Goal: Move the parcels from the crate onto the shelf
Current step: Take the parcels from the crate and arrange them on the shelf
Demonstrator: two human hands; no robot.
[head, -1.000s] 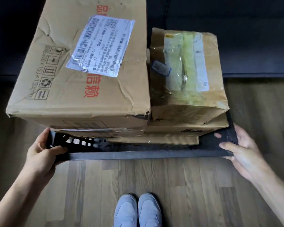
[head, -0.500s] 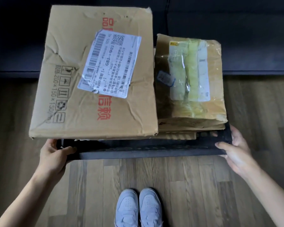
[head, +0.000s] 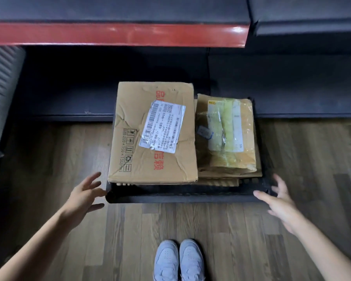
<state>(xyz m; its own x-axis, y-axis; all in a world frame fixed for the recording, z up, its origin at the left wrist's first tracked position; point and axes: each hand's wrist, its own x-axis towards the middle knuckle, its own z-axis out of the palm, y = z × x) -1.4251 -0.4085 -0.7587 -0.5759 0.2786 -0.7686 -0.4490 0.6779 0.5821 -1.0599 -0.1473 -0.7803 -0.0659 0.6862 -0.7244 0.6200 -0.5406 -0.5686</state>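
A black plastic crate (head: 182, 196) sits low on the wooden floor in front of me. A large creased cardboard box (head: 152, 136) with a white shipping label lies on its left side. To the right a smaller tape-wrapped brown parcel (head: 229, 136) rests on flatter parcels (head: 219, 180). My left hand (head: 84, 192) is beside the crate's front left corner with fingers spread, holding nothing. Off the front right corner my right hand (head: 276, 201) is also spread, fingertips just at the rim. Behind the crate runs a dark shelf (head: 109, 84) with a red front beam (head: 118, 34) above.
My two grey shoes (head: 178, 260) stand on the wooden floor (head: 241, 230) just before the crate. A grey ribbed object (head: 0, 94) is at the far left. A second dark shelf section (head: 304, 84) lies to the right.
The crate has gone down from carrying height to the floor by the shelf. Both hands have let go of its front corners and opened.
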